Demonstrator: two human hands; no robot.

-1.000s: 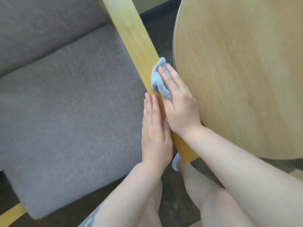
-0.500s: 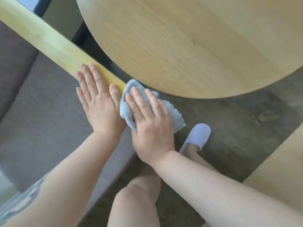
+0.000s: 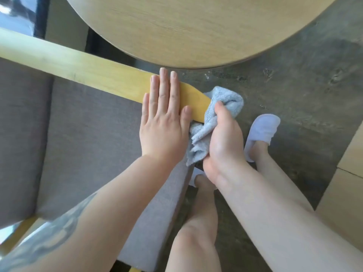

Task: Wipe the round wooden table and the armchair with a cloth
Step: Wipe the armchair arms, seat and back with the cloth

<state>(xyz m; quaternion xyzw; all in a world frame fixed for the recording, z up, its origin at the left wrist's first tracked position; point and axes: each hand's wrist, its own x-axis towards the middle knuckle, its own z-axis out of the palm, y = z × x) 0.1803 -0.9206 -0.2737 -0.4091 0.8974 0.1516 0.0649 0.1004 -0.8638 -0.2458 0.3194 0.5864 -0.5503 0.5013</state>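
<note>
Right hand (image 3: 220,140) grips the light blue cloth (image 3: 214,118) in a bunched fist, thumb on top, wrapping it round the rounded front end of the wooden armrest (image 3: 94,73). Left hand (image 3: 163,122) lies flat, fingers straight, pressing on the armrest just left of the cloth; it holds nothing.

Near: grey seat cushion (image 3: 88,138) under the left forearm; white slipper (image 3: 261,130) on the dark floor (image 3: 294,95) to the right, directly below the cloth.

Far: round wooden table (image 3: 196,30), its edge close beyond the armrest tip, not touching it.

Risks, as judged:
- Cloth is wadded, so little of it meets the wood; the underside of the tip may get skipped.
- A loose tail hangs toward the cushion; it could slip from the fist on a hard pull.
- Knuckles could strike the table edge if the stroke runs far.
</note>
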